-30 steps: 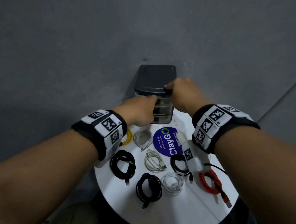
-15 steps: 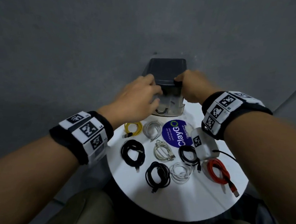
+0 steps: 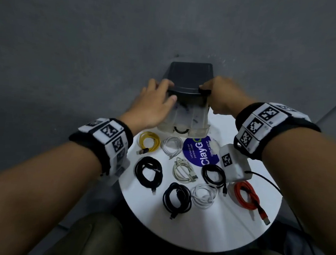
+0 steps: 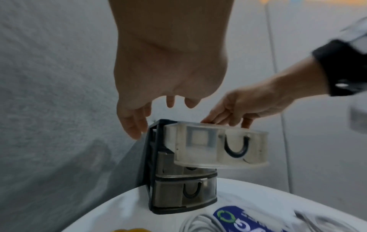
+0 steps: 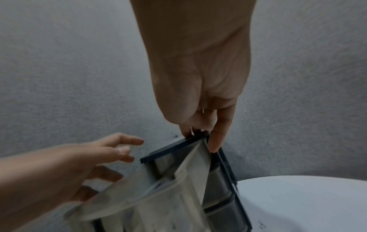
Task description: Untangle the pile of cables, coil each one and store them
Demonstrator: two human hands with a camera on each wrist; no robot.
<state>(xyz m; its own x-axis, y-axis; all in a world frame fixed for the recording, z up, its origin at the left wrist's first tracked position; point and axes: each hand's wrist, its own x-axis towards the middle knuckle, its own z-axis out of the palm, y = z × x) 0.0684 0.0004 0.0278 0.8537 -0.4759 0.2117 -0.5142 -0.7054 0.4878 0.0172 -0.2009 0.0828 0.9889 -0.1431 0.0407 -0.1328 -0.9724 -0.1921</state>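
Note:
A small drawer unit [image 3: 189, 77] with a dark top stands at the far edge of the round table. Its translucent top drawer [image 3: 183, 116] [image 4: 218, 146] is pulled far out toward me. My right hand [image 3: 215, 92] [image 5: 202, 133] pinches the unit's front right top corner. My left hand [image 3: 157, 98] [image 4: 151, 116] is at the unit's left side with fingers spread and relaxed, holding nothing. Several coiled cables lie on the table in front: yellow [image 3: 149, 143], red [image 3: 247, 194], black [image 3: 149, 171] and white [image 3: 204, 195] among them.
The white round table [image 3: 215, 230] butts against a grey wall. A blue ClayGo sticker [image 3: 201, 151] lies just before the unit. Two lower drawers [image 4: 184, 193] are pushed in. A thin black cord [image 3: 268, 180] trails off the table's right edge. My knees show under the near edge.
The top drawer has slid out toward me. My left hand has let go of the drawer front and moved to the unit's left side, fingers open. The right hand kept its hold.

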